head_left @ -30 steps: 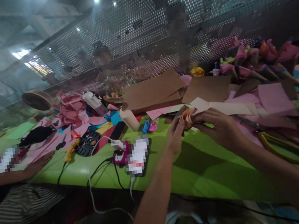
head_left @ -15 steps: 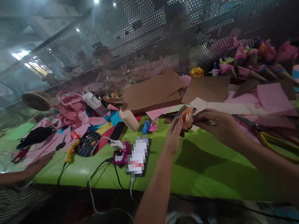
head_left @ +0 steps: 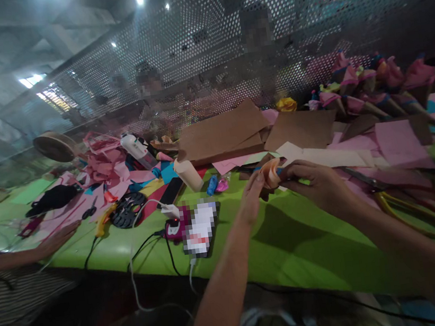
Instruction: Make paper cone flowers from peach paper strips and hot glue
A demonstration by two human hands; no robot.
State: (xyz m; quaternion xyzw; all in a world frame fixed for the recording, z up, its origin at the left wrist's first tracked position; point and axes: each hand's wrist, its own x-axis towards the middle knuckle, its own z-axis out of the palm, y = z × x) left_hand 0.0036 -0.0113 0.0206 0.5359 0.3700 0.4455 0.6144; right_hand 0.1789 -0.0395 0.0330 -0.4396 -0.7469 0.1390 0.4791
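Your L fingers [head_left: 257,182] & R fingers [head_left: 297,169] both hold the curled peach paper [head_left: 271,173] abv green counter [head_left: 294,260]; scissors [head_left: 373,185] nr R forearm.

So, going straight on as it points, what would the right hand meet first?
The right hand would first meet the peach rolled paper it seems to touch, then likely the left hand; depth is unclear.

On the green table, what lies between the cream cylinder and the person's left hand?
In the head view, a small blue bundle and, beside it, a pink bundle lie between the cream cylinder and the left hand.
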